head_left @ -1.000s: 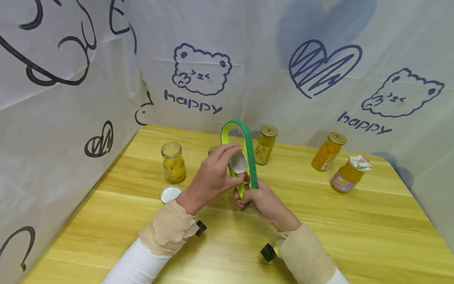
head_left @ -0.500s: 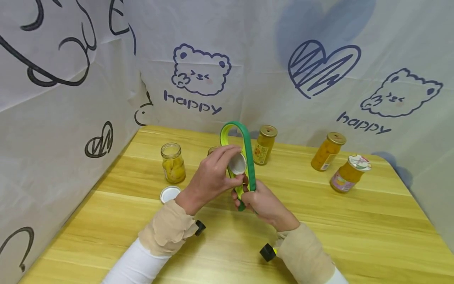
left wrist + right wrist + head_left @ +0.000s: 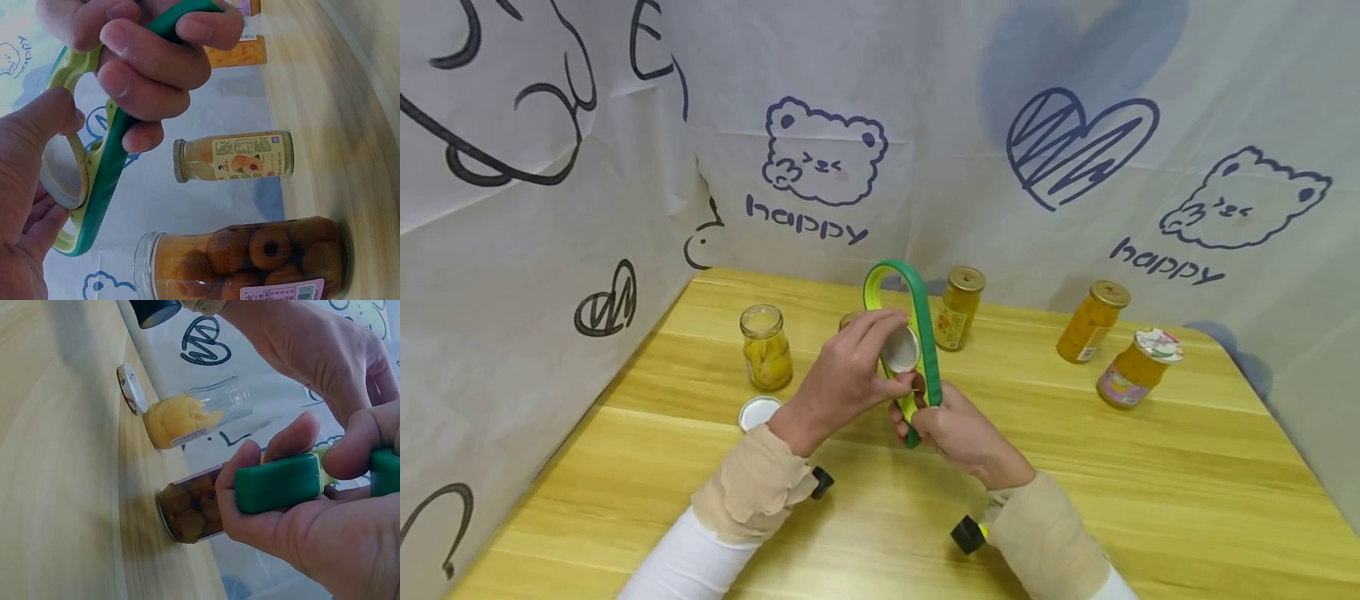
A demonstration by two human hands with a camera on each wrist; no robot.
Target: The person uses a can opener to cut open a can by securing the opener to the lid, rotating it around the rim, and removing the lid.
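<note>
My left hand (image 3: pixel 848 362) pinches a white jar lid (image 3: pixel 901 348), its inside facing up toward the head camera. The lid sits in the jaws of a green and yellow jar opener (image 3: pixel 927 333). My right hand (image 3: pixel 966 429) grips the opener's two handles, fingers curled round them. Behind my left hand, mostly hidden in the head view, stands an open jar of dark round fruit (image 3: pixel 269 256). Left of it is an open jar of yellow fruit (image 3: pixel 766 350), with a loose white lid (image 3: pixel 760 412) lying in front, underside up.
At the back stands a capped jar with a gold lid (image 3: pixel 961 308). Farther right are another gold-lidded jar (image 3: pixel 1092 323) and a squat jar with a patterned lid (image 3: pixel 1138 367). White printed sheets (image 3: pixel 940 167) enclose the wooden table (image 3: pixel 880 533) at the back and left.
The opener's lower handle ends have drawn closer together in my right hand since the first frame. The lid and both hands stay almost in place; the head view shifts slightly.
</note>
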